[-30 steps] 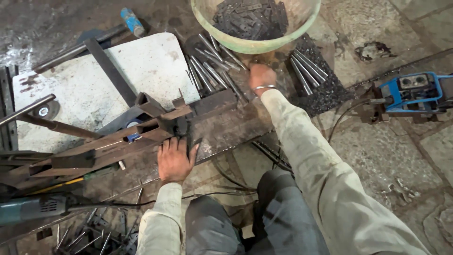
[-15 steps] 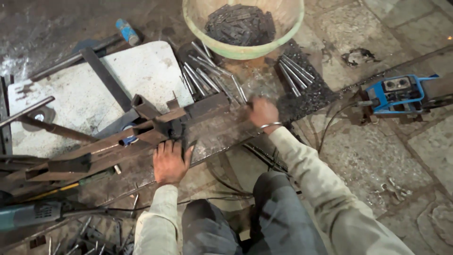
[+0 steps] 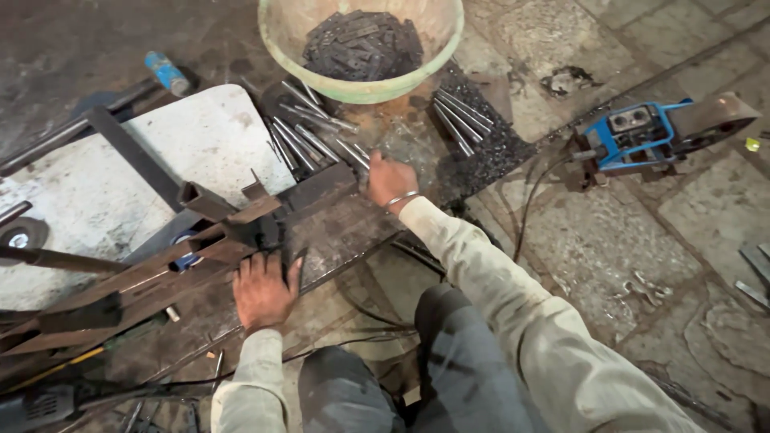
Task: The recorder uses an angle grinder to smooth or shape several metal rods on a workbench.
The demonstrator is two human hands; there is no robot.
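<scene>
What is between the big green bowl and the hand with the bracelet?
In the head view, shiny metal rods lie on the dark floor between the green bowl and the right hand, just left of a straight line between them.

The round pale green plastic basin holds dull black metal pieces. Just below it lie shiny silver steel rods. Left of the basin sits a scuffed white flat board; right of it, a bright blue machine. Below the basin, rust-brown angle irons and beige sleeves.
</scene>
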